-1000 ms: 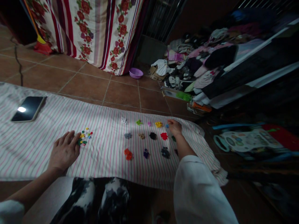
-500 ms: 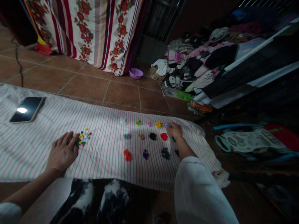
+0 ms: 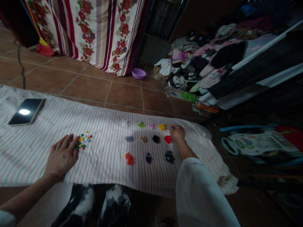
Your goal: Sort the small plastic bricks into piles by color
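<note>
My left hand [image 3: 62,154] lies flat with fingers outstretched on the striped cloth, its fingertips touching a small mixed heap of coloured pieces [image 3: 82,138] in yellow, green, red, blue and white. My right hand [image 3: 178,133] reaches to the far right, fingers curled together over a small blue piece [image 3: 172,127], mostly covered. Beside it are piles sorted by colour: yellow pieces [image 3: 162,126], red pieces [image 3: 168,139], black pieces [image 3: 156,138] and dark grey pieces [image 3: 169,156]. Further left lie pink [image 3: 151,126], lime green [image 3: 141,124], white [image 3: 125,123], tan [image 3: 143,139], grey-blue [image 3: 129,138], purple [image 3: 148,158] and orange pieces [image 3: 129,158].
A phone [image 3: 27,111] with a bright reflection rests at the cloth's left end. Beyond the striped cloth [image 3: 101,164] are a tiled floor, a purple basin [image 3: 138,73], a floral curtain [image 3: 99,34] and heaped clothes [image 3: 189,60]. A toy panel [image 3: 255,143] is at right.
My right hand has drawn slightly nearer, its fingers covering more of the blue. Green and dark brown pieces beside its arm are now hidden. My left hand stays nearly still.
</note>
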Motion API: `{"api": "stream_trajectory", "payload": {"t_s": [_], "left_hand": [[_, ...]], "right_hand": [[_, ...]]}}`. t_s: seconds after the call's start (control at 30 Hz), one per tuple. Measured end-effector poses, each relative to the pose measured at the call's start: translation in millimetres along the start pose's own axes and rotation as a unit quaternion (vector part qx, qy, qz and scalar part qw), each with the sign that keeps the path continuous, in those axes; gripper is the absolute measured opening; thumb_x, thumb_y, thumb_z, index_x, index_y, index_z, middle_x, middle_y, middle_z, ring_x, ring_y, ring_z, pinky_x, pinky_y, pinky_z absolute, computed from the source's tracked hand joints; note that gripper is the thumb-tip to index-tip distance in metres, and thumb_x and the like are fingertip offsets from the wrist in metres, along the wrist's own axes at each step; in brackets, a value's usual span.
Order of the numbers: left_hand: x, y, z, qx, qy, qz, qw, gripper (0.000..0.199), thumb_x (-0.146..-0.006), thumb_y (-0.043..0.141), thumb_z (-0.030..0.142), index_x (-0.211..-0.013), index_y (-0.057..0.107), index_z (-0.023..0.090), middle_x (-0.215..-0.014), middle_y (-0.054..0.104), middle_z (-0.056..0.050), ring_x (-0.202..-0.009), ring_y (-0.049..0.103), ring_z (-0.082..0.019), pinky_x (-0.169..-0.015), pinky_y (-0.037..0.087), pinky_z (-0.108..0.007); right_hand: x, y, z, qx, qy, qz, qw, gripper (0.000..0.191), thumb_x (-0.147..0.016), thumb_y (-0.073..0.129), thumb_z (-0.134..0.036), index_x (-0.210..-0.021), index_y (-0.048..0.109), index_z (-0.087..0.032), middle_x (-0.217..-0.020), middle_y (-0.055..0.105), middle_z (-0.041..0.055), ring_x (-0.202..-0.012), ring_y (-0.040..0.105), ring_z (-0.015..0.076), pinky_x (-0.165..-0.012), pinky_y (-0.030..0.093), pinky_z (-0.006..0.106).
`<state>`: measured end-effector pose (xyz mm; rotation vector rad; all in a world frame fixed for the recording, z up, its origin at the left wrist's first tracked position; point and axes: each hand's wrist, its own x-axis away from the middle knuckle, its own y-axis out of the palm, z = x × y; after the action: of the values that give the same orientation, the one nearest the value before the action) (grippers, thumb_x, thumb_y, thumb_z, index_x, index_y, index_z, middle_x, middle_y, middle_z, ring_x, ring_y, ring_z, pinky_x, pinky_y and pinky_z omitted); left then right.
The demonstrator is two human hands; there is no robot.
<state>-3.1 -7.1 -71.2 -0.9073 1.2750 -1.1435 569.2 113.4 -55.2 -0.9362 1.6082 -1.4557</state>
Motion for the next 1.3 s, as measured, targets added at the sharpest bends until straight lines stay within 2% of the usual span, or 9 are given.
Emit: {"api": "stream_trajectory", "payload": {"t_s": [0.2,0.37,0.6,0.8,0.9,1.0,1.13,1.2,1.3], "left_hand": [[0.4,0.2,0.2,0.000,-0.001,0.003,1.000,0.050,-0.096,0.035,0.030,-0.136,0.060,0.017,-0.144,0.058,-0.020,-0.138,0.051,-0.035,-0.107,0.045,-0.055],[0.7,-0.5,-0.5,0.026,-0.007,0.015,1.000,0.049,-0.093,0.041,0.031,-0.139,0.058,0.029,-0.141,0.062,-0.015,-0.138,0.052,-0.034,-0.107,0.045,-0.054],[-0.1,-3.8,3.2,0.004,-0.007,-0.010,1.000,0.051,-0.096,0.033,0.030,-0.136,0.059,0.014,-0.144,0.058,-0.022,-0.138,0.051,-0.038,-0.107,0.045,-0.057],[0.6,-0.5,0.5,0.007,-0.006,-0.002,1.000,0.050,-0.095,0.034,0.031,-0.137,0.058,0.018,-0.144,0.059,-0.020,-0.139,0.050,-0.038,-0.106,0.046,-0.058],[0.7,0.4,-1.0,0.017,0.001,0.001,1.000,0.051,-0.094,0.035,0.032,-0.138,0.057,0.020,-0.142,0.060,-0.020,-0.138,0.051,-0.039,-0.105,0.046,-0.060],[0.5,-0.8,-0.3,0.040,-0.002,0.000,0.999,0.052,-0.092,0.037,0.032,-0.138,0.058,0.019,-0.142,0.059,-0.021,-0.138,0.051,-0.041,-0.106,0.045,-0.063],[0.4,-1.7,1.3,0.051,-0.006,0.000,0.999,0.053,-0.093,0.036,0.031,-0.136,0.060,0.012,-0.143,0.057,-0.026,-0.138,0.050,-0.044,-0.106,0.044,-0.064],[0.5,-1.6,1.6,0.053,-0.007,0.006,0.999,0.052,-0.093,0.037,0.031,-0.138,0.060,0.017,-0.142,0.058,-0.023,-0.138,0.050,-0.043,-0.105,0.045,-0.065],[0.2,-2.6,2.3,0.045,-0.011,0.007,0.999,0.051,-0.093,0.037,0.032,-0.138,0.059,0.023,-0.142,0.060,-0.018,-0.139,0.050,-0.038,-0.106,0.045,-0.062]], "right_hand": [[-5.5,3.7,4.6,-0.019,-0.016,0.032,0.999,0.029,-0.087,0.055,-0.021,-0.102,0.079,-0.018,-0.104,0.076,0.0126,-0.103,0.069,0.0268,-0.094,0.052,0.036],[-10.7,2.4,10.3,-0.016,0.011,0.031,0.999,0.028,-0.084,0.055,-0.020,-0.099,0.079,-0.019,-0.101,0.076,0.0108,-0.099,0.070,0.0244,-0.091,0.052,0.032],[-10.9,0.4,16.8,-0.037,0.021,0.005,0.999,0.035,-0.084,0.056,-0.019,-0.110,0.078,-0.018,-0.109,0.076,0.0112,-0.102,0.070,0.0239,-0.093,0.051,0.030],[-12.1,-1.5,20.1,-0.095,0.014,-0.010,0.995,0.034,-0.082,0.060,-0.022,-0.110,0.078,-0.020,-0.118,0.075,0.0097,-0.110,0.069,0.0238,-0.099,0.050,0.032],[-12.1,-3.1,21.2,-0.112,0.003,0.002,0.994,0.033,-0.082,0.059,-0.024,-0.109,0.077,-0.022,-0.121,0.074,0.0087,-0.114,0.067,0.0247,-0.103,0.049,0.037],[-13.6,-9.1,20.2,-0.142,-0.007,0.032,0.989,0.038,-0.083,0.056,-0.025,-0.117,0.074,-0.023,-0.122,0.073,0.0098,-0.114,0.066,0.0254,-0.106,0.047,0.040],[-16.7,-23.7,13.5,-0.213,0.036,0.064,0.974,0.046,-0.084,0.056,-0.027,-0.128,0.067,-0.017,-0.120,0.073,0.0129,-0.105,0.070,0.0251,-0.099,0.052,0.038],[-15.2,-29.4,6.8,-0.242,0.036,0.039,0.969,0.044,-0.083,0.059,-0.029,-0.125,0.068,-0.016,-0.114,0.074,0.0125,-0.101,0.071,0.0249,-0.092,0.054,0.037],[-7.2,-31.6,-6.9,-0.232,-0.014,-0.021,0.972,0.042,-0.080,0.066,-0.028,-0.121,0.069,-0.018,-0.111,0.075,0.0102,-0.100,0.071,0.0234,-0.088,0.056,0.034]]}}
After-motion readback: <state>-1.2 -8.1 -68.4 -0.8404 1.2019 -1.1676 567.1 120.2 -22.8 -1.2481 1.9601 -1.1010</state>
